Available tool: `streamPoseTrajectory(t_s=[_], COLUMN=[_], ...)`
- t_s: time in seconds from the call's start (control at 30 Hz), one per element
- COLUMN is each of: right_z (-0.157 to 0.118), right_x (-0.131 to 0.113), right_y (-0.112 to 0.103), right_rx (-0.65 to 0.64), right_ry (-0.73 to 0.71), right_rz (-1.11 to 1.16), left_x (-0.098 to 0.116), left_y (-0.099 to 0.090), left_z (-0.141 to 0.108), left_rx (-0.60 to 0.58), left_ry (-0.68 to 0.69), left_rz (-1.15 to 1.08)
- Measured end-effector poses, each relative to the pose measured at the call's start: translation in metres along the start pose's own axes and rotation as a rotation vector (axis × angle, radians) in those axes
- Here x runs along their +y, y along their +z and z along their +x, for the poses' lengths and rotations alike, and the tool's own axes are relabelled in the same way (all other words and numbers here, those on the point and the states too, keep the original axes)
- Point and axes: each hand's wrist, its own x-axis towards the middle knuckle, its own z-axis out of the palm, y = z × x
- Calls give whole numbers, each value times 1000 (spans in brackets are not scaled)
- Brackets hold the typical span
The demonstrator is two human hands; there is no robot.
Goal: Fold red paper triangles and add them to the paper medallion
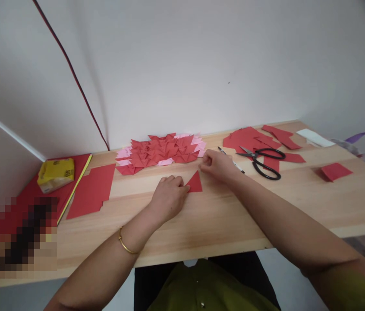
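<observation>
A small red paper triangle (196,183), apparently a folded sheet, lies on the wooden table in front of me. The fingers of my left hand (169,196) are closed on its left corner and press it to the tabletop. My right hand (216,165) is curled with its fingertips together, right beside the triangle's upper tip; whether it pinches paper is hidden. Just behind both hands spreads a cluster of folded red and pink paper pieces (161,151). A pen (239,167) lies close to my right hand, partly covered by it.
Black-handled scissors (256,155) rest by red paper scraps (249,138) at the right. Farther right are a folded red piece (336,171) and a white strip (315,137). On the left lie red sheets (93,190) and a yellow packet (56,172). A wall borders the table's back.
</observation>
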Motion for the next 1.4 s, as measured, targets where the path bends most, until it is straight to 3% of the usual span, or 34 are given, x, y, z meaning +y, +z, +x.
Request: streamPoseTrajectory(t_s=[0.17,0.47,0.7,0.9,0.97,1.1,1.3,1.4], right_z=[-15,3,-12,2,-3,-12,3,-3], right_x=[-20,-4,-17,-1,-6,-17,-3,-7], right_y=[13,-2,11,0,2,14,1,1], right_rx=[-148,-22,-140,-19,-21,-153,-66,-50], right_ry=[-195,4,-206,9,-49,-207,3,-44], right_rz=[-6,-89,-44,-83,-35,-26,-80,-31], left_x=[0,-2,-1,-2,-2,-1,-2,-1], left_y=[1,1,-2,-1,-1,-1,0,-1], left_z=[0,0,0,0,0,0,0,0], left_rx=[6,15,-11,-5,-6,-11,-1,-9], left_ry=[12,18,11,17,13,12,11,9], left_rz=[13,-23,-17,-24,-21,-7,-26,-24])
